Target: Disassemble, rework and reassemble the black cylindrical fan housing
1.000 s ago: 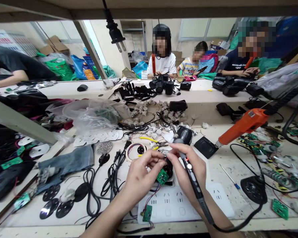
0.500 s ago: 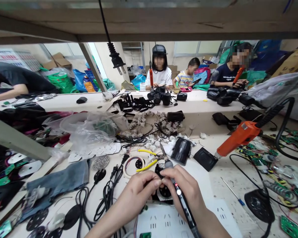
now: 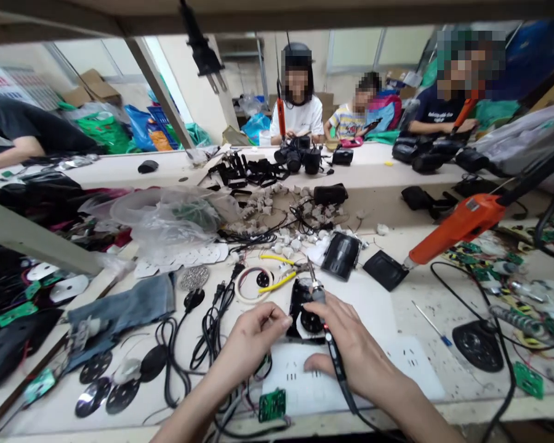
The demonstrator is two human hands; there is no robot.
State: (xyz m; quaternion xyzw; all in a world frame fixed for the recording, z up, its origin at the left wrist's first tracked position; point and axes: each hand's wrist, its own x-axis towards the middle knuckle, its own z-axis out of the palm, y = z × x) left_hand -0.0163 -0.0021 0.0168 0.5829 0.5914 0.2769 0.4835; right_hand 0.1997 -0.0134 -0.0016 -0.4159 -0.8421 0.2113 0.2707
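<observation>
Beside the black plastic housing (image 3: 300,298), your left hand (image 3: 257,335) is pinching fingertips together; your right hand (image 3: 356,347) is gripping the slim black soldering iron (image 3: 335,363).

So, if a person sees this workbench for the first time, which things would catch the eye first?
Probably the bright orange power tool with a black cable, slanting down at the right over a flat black plastic piece. Next, the yellow-handled metal pliers near the middle, partly over a pale tape ring, and just nearer, the slim black soldering iron in the right hand.
</observation>
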